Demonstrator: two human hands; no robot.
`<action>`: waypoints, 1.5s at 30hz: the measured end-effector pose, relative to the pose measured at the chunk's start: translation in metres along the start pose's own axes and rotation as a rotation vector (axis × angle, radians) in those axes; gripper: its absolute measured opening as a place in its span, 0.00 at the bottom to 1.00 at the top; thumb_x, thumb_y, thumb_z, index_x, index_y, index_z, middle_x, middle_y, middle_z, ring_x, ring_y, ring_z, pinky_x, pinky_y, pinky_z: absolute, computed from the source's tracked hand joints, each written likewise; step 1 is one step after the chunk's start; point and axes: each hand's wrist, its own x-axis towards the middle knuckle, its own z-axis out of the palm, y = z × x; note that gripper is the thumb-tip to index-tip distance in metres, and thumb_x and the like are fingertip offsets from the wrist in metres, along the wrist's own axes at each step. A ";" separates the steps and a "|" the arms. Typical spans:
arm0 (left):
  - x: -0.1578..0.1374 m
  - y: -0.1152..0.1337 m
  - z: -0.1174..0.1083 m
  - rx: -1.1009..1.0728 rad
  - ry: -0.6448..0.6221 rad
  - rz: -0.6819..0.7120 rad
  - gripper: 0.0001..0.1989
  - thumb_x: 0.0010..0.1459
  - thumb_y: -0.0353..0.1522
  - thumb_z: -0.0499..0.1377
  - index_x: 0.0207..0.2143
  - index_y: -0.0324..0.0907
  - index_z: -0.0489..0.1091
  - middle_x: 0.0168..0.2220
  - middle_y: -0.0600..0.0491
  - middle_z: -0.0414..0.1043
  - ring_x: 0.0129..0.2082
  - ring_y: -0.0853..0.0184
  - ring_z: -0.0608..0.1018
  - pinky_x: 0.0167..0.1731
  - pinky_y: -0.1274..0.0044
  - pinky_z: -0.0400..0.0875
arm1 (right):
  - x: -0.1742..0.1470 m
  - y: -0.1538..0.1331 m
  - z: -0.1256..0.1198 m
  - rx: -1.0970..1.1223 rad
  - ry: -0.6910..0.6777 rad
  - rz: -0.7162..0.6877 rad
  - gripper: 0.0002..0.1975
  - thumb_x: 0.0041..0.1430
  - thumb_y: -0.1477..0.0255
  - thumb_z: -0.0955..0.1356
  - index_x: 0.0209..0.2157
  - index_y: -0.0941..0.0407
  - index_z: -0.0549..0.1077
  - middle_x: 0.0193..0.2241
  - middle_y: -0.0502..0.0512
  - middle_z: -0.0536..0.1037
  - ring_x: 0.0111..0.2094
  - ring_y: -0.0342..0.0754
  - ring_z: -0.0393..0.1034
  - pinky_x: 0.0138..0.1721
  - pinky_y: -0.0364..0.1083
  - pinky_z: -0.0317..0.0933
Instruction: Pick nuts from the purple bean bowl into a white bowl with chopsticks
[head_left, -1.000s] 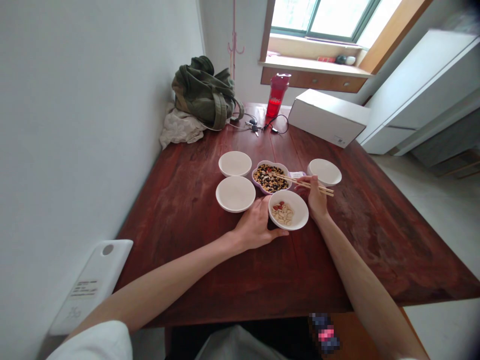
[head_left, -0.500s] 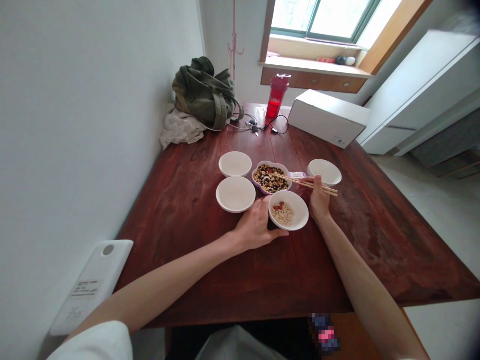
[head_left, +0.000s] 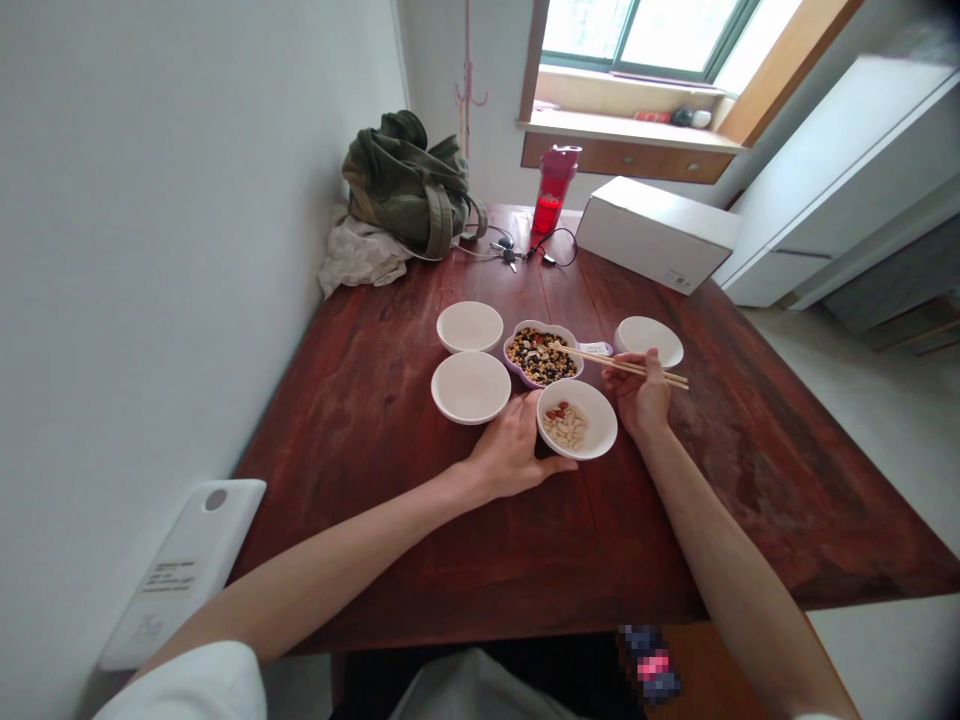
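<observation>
My right hand (head_left: pixel 641 392) is closed on a pair of wooden chopsticks (head_left: pixel 626 366). Their tips reach into a lilac flower-shaped bowl (head_left: pixel 512 372) of mixed beans and grains (head_left: pixel 541 357); whether they pinch a piece is too small to tell. My left hand (head_left: pixel 517 448) wraps round the near left side of a white bowl (head_left: pixel 600 430), its thumb along the front. In this bowl lie pale, peanut-like kernels (head_left: pixel 566 428) and a few reddish pieces (head_left: pixel 556 411). Two empty white bowls (head_left: pixel 471 388) stand left of the lilac one, and another white bowl (head_left: pixel 651 340) is behind my right hand.
A dark red wooden table (head_left: pixel 360 560) carries everything. Toward its back are a green bag (head_left: pixel 409 190) on a pale cloth (head_left: pixel 364 252), keys and a cable (head_left: pixel 508 255), a red bottle (head_left: pixel 553 192) and a white box (head_left: pixel 652 235). A wall borders the left side.
My right hand has shifted slightly to the right with the chopsticks, whose tips have also moved a little right within the lilac bowl. My left hand stays on the white bowl.
</observation>
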 end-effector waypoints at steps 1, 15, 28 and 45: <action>0.000 0.000 0.000 0.002 -0.001 -0.005 0.49 0.50 0.51 0.72 0.64 0.41 0.53 0.60 0.38 0.65 0.60 0.46 0.70 0.62 0.54 0.65 | 0.001 0.000 -0.001 0.014 -0.008 0.010 0.26 0.62 0.47 0.67 0.26 0.55 0.77 0.20 0.53 0.79 0.21 0.44 0.74 0.19 0.41 0.66; 0.002 0.001 -0.001 -0.007 -0.006 0.021 0.46 0.52 0.48 0.71 0.65 0.43 0.54 0.61 0.40 0.65 0.60 0.46 0.70 0.61 0.54 0.65 | 0.005 -0.011 -0.007 0.048 -0.089 0.049 0.35 0.61 0.39 0.61 0.16 0.53 0.69 0.16 0.51 0.66 0.16 0.42 0.61 0.13 0.42 0.56; 0.002 -0.001 0.000 0.023 -0.015 0.010 0.45 0.53 0.48 0.71 0.65 0.41 0.53 0.60 0.38 0.66 0.60 0.45 0.71 0.60 0.54 0.66 | 0.001 -0.010 -0.002 0.030 -0.139 0.071 0.34 0.60 0.37 0.59 0.27 0.52 0.74 0.22 0.52 0.75 0.20 0.45 0.70 0.17 0.44 0.63; 0.002 0.000 0.001 0.016 -0.011 0.016 0.48 0.51 0.51 0.71 0.65 0.41 0.53 0.61 0.37 0.65 0.61 0.45 0.70 0.62 0.54 0.65 | -0.003 0.008 0.002 -0.163 -0.211 0.013 0.25 0.63 0.46 0.67 0.32 0.54 0.79 0.27 0.51 0.79 0.25 0.43 0.72 0.26 0.43 0.68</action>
